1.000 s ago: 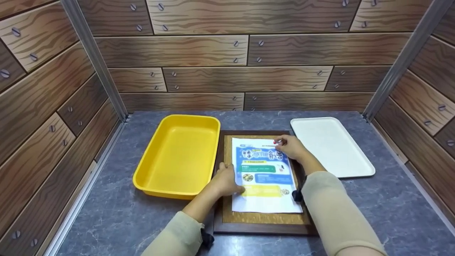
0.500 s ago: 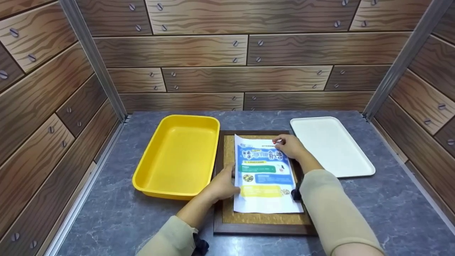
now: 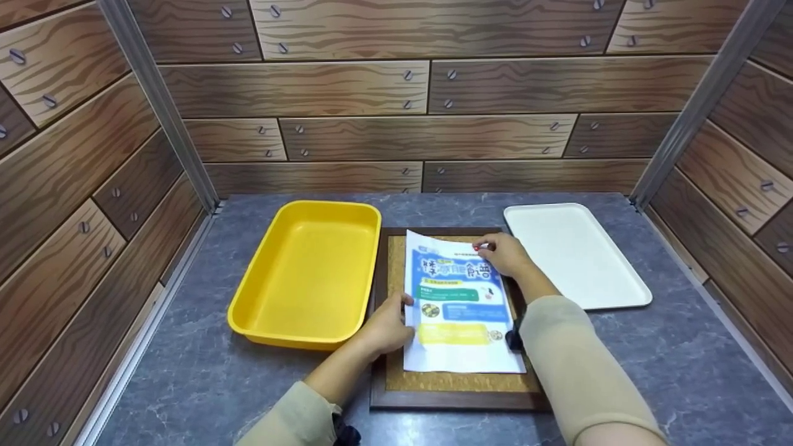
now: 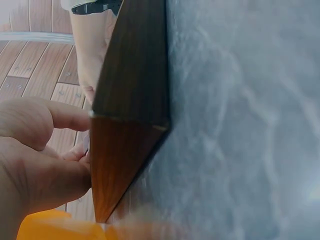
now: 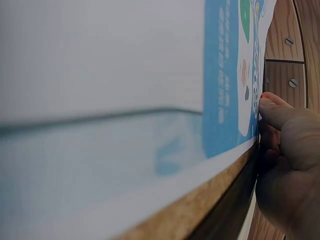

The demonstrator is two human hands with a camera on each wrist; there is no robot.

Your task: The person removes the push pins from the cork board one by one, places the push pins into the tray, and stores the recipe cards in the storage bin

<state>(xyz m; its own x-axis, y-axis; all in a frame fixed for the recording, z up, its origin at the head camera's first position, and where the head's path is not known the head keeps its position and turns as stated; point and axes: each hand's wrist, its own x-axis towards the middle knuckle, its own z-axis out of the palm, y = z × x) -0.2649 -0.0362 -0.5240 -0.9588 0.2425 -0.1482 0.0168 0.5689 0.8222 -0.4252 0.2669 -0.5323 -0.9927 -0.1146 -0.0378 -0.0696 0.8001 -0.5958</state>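
Observation:
A printed sheet of paper (image 3: 458,303) with blue, green and yellow blocks lies over a brown-framed cork board (image 3: 464,381). Its upper left corner curls up off the cork. My right hand (image 3: 505,253) pinches a small red pushpin (image 3: 476,248) at the sheet's upper right corner; its point is hidden. At the sheet's left edge, my left hand (image 3: 384,328) has thumb and forefinger spread apart against the paper. The left wrist view shows that hand (image 4: 45,150) beside the board's dark frame (image 4: 132,75), the fingertips partly hidden behind it.
A deep yellow tray (image 3: 243,310) stands left of the board, close to the left forearm. To the right lies a shallow white tray (image 3: 570,257). Both sit on a grey marbled tabletop (image 3: 186,371), with wood-patterned walls (image 3: 353,90) around it.
My left hand has drawn back slightly left from over the paper. The sheet's upper left corner has risen and curled. My right hand stays at the upper right corner with the pushpin.

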